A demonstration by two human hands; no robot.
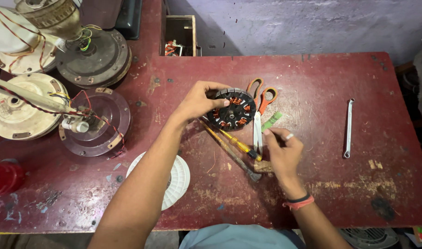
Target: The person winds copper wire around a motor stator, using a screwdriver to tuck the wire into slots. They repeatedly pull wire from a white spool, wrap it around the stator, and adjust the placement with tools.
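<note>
A round black motor stator [234, 109] with copper windings lies on the dark red worktable [321, 78]. My left hand [200, 100] grips its left edge, thumb on top. My right hand [281, 148] rests on the table below and to the right of it, fingers curled, pinching the lower end of a small green strip [271, 121]. Orange-handled scissors [259, 110] lie just right of the stator. A yellow-handled screwdriver [236, 143] and a thin brush-like tool [234, 156] lie diagonally between my hands.
A double-ended ring spanner [348, 127] lies at the right. Several fan motor housings [93, 57] with wires crowd the left side. A white empty spool [176, 180] sits near the front edge, a red spool [5, 177] at far left, a wooden box [180, 37] at the back.
</note>
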